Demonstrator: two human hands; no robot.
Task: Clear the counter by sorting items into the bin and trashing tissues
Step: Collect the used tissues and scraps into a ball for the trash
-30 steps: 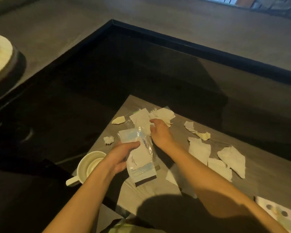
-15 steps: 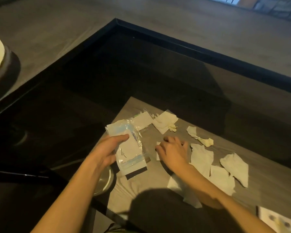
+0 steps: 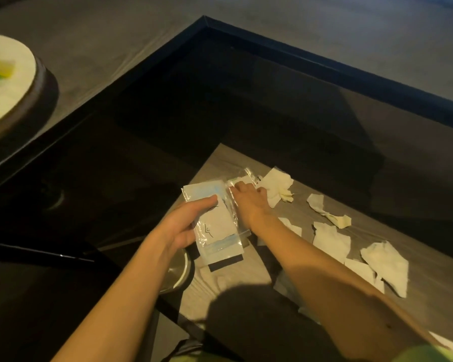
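- Your left hand (image 3: 187, 226) grips a stack of clear plastic packets (image 3: 215, 226), thumb on top and fingers curled beneath, held just above the near corner of the counter (image 3: 416, 231).
- Your right hand (image 3: 249, 202) reaches past the stack to a further clear packet (image 3: 247, 176) lying on the counter; the fingertips curl down onto it, but whether they already pinch it cannot be told.
- Tissues left on the counter: a crumpled one (image 3: 277, 185) just beside the right hand, a torn strip (image 3: 324, 210) farther right, and several flat pieces (image 3: 385, 262) near the right forearm.
- A metal bowl (image 3: 179, 270) sits below the left wrist, partly hidden.
- Neither bin nor trash container is in view.
- Progress, as a judgement: the packets are being gathered and none looks sorted away yet; every visible tissue remains to be trashed, so most of the task is ahead.
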